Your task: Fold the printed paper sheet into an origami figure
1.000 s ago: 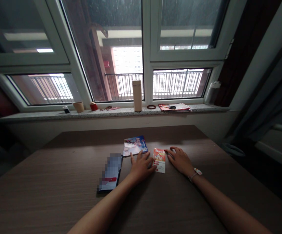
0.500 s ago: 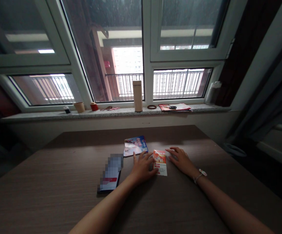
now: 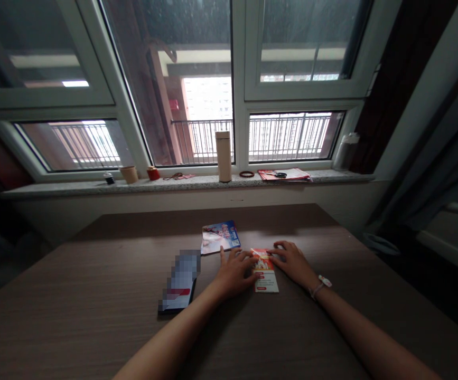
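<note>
A small red and white leaflet (image 3: 265, 272) lies flat on the brown table (image 3: 94, 295). My left hand (image 3: 232, 272) rests on the table with fingers spread, its fingertips on the leaflet's left edge. My right hand (image 3: 294, 262) lies on the other side, fingers stretched onto the leaflet's upper right corner. A blue and white packet (image 3: 218, 236) lies just beyond my left hand. A dark phone (image 3: 181, 282) lies to its left.
On the stone window sill (image 3: 197, 183) stand a tall beige flask (image 3: 223, 155), a paper cup (image 3: 129, 173), a red pot (image 3: 152, 172), a red folder with scissors (image 3: 284, 173) and a white jug (image 3: 345, 150). A grey curtain (image 3: 430, 158) hangs at the right.
The leaflet has slid a little toward me and to the right under both hands. My right hand has moved onto its top corner.
</note>
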{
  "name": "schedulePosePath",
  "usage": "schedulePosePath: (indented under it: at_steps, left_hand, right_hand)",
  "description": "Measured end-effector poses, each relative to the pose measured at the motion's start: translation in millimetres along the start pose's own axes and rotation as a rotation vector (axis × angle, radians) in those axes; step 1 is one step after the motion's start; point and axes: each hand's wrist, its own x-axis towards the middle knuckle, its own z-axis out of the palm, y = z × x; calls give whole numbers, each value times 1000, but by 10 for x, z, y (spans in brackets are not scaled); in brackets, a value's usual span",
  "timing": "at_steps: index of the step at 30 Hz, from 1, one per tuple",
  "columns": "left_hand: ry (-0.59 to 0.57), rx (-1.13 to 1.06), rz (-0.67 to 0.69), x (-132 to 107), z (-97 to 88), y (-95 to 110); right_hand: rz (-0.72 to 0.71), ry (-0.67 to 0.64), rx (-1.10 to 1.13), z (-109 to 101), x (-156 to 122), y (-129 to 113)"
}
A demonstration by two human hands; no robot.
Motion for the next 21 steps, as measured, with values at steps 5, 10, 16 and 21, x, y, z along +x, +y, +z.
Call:
schedulePosePath:
  at_steps: [5, 10, 16, 21]
  left_hand:
    - [-47, 9, 0, 13, 16, -30]
    - [-42, 23, -1, 20, -10, -43]
    - [-42, 24, -7, 11, -17, -42]
    - [-16, 26, -11, 22, 20, -72]
  right_hand:
    - [2, -24, -5, -15, 20, 13]
    - [-20, -103, 32, -34, 22, 99]
    - [-70, -97, 43, -37, -36, 126]
    - [-109, -34, 27, 8, -41, 78]
